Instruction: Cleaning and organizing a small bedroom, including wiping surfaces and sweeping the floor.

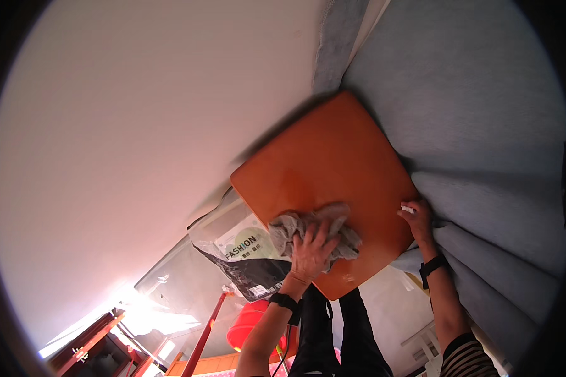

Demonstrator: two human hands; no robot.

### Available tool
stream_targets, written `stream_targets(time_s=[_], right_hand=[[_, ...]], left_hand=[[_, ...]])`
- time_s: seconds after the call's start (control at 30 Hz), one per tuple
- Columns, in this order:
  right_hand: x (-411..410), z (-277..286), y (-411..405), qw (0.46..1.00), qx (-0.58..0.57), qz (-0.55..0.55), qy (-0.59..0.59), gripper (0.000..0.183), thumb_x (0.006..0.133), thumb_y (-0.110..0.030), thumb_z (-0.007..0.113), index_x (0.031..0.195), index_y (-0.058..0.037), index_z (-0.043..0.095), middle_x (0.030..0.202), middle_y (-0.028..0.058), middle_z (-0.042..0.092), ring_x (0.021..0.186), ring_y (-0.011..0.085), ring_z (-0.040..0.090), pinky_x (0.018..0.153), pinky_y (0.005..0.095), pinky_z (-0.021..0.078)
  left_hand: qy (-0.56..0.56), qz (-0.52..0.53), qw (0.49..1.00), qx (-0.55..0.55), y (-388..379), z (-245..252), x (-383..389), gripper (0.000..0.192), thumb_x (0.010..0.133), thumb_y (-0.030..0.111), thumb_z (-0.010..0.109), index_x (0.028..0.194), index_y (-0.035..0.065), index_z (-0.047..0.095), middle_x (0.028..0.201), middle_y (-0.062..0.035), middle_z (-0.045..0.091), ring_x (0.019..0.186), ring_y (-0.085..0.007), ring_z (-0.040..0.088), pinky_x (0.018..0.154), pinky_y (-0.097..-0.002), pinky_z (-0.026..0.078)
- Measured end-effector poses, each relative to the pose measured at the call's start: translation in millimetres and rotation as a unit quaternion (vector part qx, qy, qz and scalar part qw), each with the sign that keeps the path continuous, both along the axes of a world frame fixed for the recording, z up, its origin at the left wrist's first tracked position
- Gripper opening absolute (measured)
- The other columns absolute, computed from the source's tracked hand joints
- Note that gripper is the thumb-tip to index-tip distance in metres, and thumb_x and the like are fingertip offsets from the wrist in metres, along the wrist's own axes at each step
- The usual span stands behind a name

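Note:
Before me is a square, orange-brown tabletop (330, 155) with rounded corners and a glossy surface. My left hand (309, 252) lies on a crumpled grey cloth (285, 228) near the left front part of the top, fingers spread and pressing into it. The cloth is slightly blurred. At the right edge of the tabletop, my right hand (420, 219) grips the rim, its thumb side over the surface. A small white thing (408, 208) shows at its fingers; whether it is held or wrapped round a finger I cannot tell. Both wrists wear black bands.
A pale wall (146, 118) runs along the left, and blue-grey fabric (471, 118) hangs along the right. A clear-and-black printed plastic bag (240, 254) sits beside the tabletop. Below are a red plastic basin (247, 325), a red pole (207, 332) and a white slatted thing (427, 351).

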State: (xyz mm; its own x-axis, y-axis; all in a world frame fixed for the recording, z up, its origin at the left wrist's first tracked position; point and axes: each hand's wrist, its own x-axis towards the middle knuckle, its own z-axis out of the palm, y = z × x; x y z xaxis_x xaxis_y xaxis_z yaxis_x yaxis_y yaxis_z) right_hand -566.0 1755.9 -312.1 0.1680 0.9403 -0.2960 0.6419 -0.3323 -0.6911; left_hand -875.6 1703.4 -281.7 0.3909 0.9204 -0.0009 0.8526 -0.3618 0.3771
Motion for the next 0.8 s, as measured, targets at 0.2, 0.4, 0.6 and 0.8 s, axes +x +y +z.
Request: stream_targets(time_s=[0.2,0.4,0.6,0.8], right_hand=[[-2.7,-1.5,1.7,0.995,-0.023,-0.039,0.093,0.022,0.064,-0.013,0.07,0.081,-0.0003,0.063,0.084,0.0093,0.055,0.078,0.0181,0.055,0.07,0.028,0.0437],[-12.9,12.6,6.6,0.99,-0.065,-0.049,0.115,0.023,0.063,-0.012,0.071,0.08,0.0013,0.063,0.079,0.0087,0.057,0.074,0.0161,0.055,0.067,0.0264,0.044],[-14.5,11.7,8.4,0.995,-0.046,-0.029,0.08,0.021,0.062,-0.012,0.072,0.075,0.0004,0.061,0.074,0.0064,0.059,0.07,0.0132,0.054,0.066,0.0255,0.0426],[-10.7,21.7,15.1,0.995,-0.075,0.025,0.06,0.022,0.067,-0.015,0.068,0.08,0.0008,0.061,0.083,0.0093,0.061,0.077,0.0166,0.057,0.07,0.0277,0.0441]], left_hand=[[0.08,0.367,0.925,0.055,133.4,2.1,-75.6,0.061,0.053,0.016,0.075,0.109,0.0202,0.053,0.124,-0.0115,0.039,0.109,-0.0318,0.039,0.083,-0.0453,0.034],[0.064,0.395,0.914,0.061,194.7,-7.5,6.8,0.048,0.062,0.023,0.071,0.106,0.0158,0.052,0.109,-0.0104,0.044,0.098,-0.0307,0.042,0.08,-0.0418,0.034],[0.063,0.207,0.975,0.05,267.1,-12.3,107.4,0.03,0.071,0.02,0.06,0.1,0.0136,0.056,0.119,-0.0097,0.042,0.102,-0.0284,0.042,0.081,-0.0429,0.037],[-0.031,0.064,0.997,-0.024,170.3,1.0,110.4,0.036,0.064,0.02,0.066,0.099,0.0158,0.057,0.125,-0.0073,0.039,0.108,-0.0256,0.038,0.079,-0.0453,0.036]])
